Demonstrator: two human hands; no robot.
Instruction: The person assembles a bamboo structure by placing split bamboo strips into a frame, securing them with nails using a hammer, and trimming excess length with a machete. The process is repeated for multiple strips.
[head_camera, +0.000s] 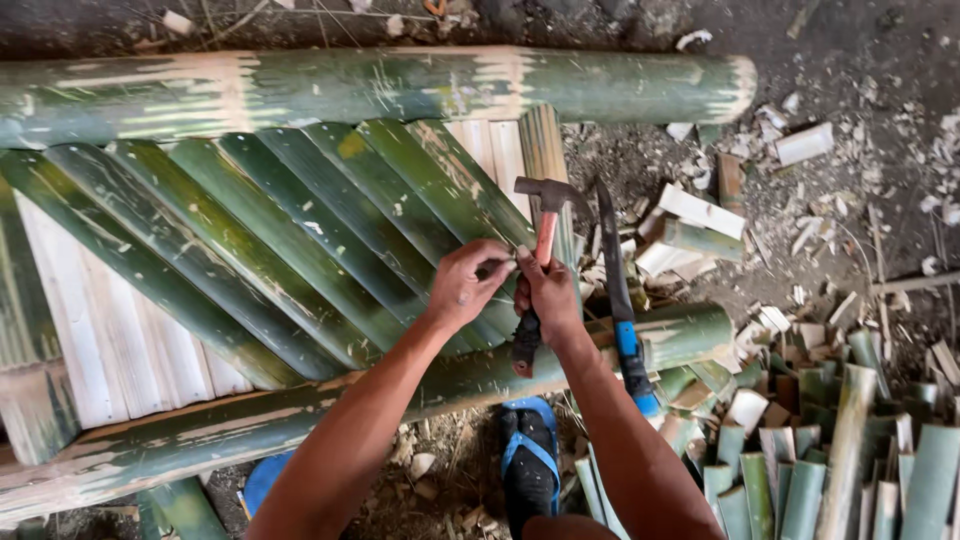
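The two hands meet in the middle, over a panel of green bamboo slats (290, 230). The slats lie slanted, side by side, each touching the next. Under them are pale flat strips (110, 330) that run up and down.

The right hand (548, 295) is wrapped around the handle of a hammer (543, 225). The hammer has a dark metal head and a reddish handle with a black grip at the bottom. Its head points away from the person and sits above the right end of the slats.

The left hand (465, 285) pinches its fingers together at the end of a slat, right next to the hammer handle. It seems to hold something very small, but it is too tiny to tell what it is.

A thick bamboo pole (380, 85) lies along the far side of the panel. Another thick pole (250, 425) lies along the near side, under the arms.

A long knife (620, 300) with a dark blade and a blue handle rests just right of the right hand, leaning over the near pole.

On the ground to the right is a heap of short cut bamboo pieces (800, 460), and pale chips (800, 145) are spread about. A foot in a black and blue sandal (528, 460) stands below the near pole
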